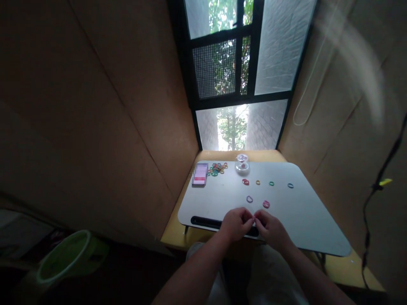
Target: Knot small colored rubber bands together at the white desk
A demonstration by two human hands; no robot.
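Observation:
My left hand (pixel 238 223) and my right hand (pixel 270 226) meet fingertip to fingertip over the front edge of the white lap table (pixel 219 201). Both pinch something small and pinkish, too small to name. Just beyond them lie a purple band (pixel 249 199) and a pink band bundle (pixel 266 204). Farther back is a row of small bands: red (pixel 245 181), yellow (pixel 257 182), green (pixel 271 183) and blue (pixel 290 185). A pile of mixed coloured bands (pixel 218 169) rests at the back left.
A phone (pixel 200 174) lies at the table's left edge. Behind the row stands a clear container (pixel 242 165). A black slot (pixel 206 221) runs along the front edge. On the floor at left is a green basket (pixel 73 256); a dark cable (pixel 367 212) hangs at right.

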